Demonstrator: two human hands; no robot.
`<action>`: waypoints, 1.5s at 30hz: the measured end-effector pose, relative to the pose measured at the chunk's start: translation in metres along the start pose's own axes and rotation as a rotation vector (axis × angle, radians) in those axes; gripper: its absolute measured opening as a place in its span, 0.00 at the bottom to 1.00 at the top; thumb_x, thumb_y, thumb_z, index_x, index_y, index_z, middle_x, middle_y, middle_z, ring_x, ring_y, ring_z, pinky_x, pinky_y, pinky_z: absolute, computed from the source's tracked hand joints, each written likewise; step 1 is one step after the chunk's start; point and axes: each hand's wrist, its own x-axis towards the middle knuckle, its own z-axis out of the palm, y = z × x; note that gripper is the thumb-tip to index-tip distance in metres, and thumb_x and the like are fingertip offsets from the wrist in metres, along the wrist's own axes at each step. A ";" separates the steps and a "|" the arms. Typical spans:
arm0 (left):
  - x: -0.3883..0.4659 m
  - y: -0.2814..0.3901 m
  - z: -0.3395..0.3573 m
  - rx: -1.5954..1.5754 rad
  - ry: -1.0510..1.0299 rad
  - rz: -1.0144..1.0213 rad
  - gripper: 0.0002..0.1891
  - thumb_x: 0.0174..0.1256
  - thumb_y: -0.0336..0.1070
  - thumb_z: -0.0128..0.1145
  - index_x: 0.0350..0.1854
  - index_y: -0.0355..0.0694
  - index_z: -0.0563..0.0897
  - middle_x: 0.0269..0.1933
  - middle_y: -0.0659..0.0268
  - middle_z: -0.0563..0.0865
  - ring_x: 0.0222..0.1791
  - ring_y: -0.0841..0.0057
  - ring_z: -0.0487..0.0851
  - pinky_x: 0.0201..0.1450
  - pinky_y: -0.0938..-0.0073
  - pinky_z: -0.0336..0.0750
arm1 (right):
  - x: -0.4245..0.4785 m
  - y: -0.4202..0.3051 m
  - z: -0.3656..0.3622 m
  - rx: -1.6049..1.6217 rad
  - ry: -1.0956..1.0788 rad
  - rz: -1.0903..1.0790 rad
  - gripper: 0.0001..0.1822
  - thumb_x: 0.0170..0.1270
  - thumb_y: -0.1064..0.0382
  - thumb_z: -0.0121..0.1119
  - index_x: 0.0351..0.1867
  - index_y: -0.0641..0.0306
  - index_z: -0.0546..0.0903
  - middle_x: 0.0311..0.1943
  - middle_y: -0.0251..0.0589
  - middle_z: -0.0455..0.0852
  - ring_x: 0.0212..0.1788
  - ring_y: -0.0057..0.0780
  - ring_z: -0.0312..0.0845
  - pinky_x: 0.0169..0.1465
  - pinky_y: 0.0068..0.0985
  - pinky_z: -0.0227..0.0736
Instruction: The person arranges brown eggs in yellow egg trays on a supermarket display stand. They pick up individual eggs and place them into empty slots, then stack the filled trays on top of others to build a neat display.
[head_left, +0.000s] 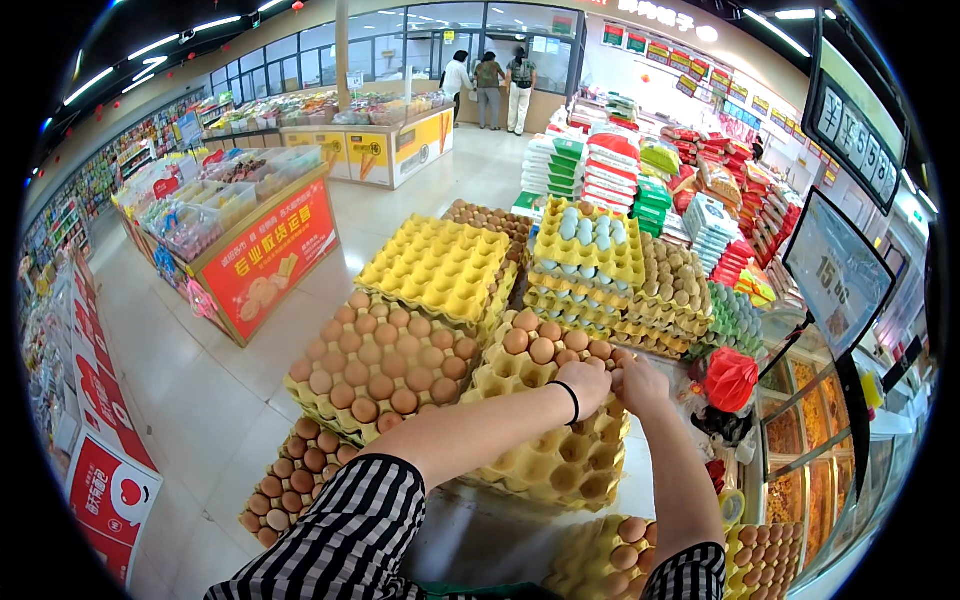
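My left hand (584, 388), with a black band at the wrist, reaches over a partly filled yellow egg tray (568, 466). Beside it, nearly touching, is my right hand (640, 381). Both are at the right end of the tray's far rows, by brown eggs (542, 350); the fingertips are partly hidden, so a grip on an egg cannot be made out. The near cups of this tray hold no eggs. To its left lies a full tray of brown eggs (380, 360). Behind that, an empty yellow tray (442, 262) tops a stack.
Pale blue eggs (592, 229) and small tan eggs (670, 277) stand in stacked trays ahead. A red paper ornament (731, 379) and a glass-covered food case (802, 442) are at the right. More brown eggs (296, 472) lie low at the left. People (489, 82) stand far off by windows.
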 end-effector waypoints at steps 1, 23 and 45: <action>-0.001 -0.001 0.000 -0.013 0.008 0.014 0.09 0.60 0.32 0.52 0.39 0.38 0.81 0.48 0.55 0.78 0.43 0.62 0.83 0.40 0.65 0.79 | 0.000 0.004 0.001 -0.015 0.005 -0.033 0.21 0.55 0.59 0.58 0.52 0.51 0.72 0.46 0.45 0.81 0.47 0.44 0.79 0.46 0.38 0.76; -0.016 0.012 -0.011 -1.629 0.036 -0.182 0.18 0.61 0.36 0.61 0.50 0.33 0.78 0.43 0.65 0.82 0.35 0.80 0.81 0.39 0.79 0.78 | -0.252 0.122 -0.079 1.732 0.390 0.404 0.17 0.60 0.60 0.59 0.48 0.63 0.75 0.35 0.38 0.79 0.27 0.21 0.76 0.25 0.18 0.71; 0.023 0.307 0.035 -0.282 -0.178 0.513 0.16 0.44 0.41 0.63 0.37 0.43 0.84 0.37 0.58 0.86 0.40 0.60 0.83 0.44 0.63 0.77 | -0.403 0.145 -0.040 0.335 0.047 0.696 0.17 0.54 0.56 0.56 0.41 0.64 0.76 0.34 0.47 0.85 0.41 0.43 0.83 0.43 0.36 0.75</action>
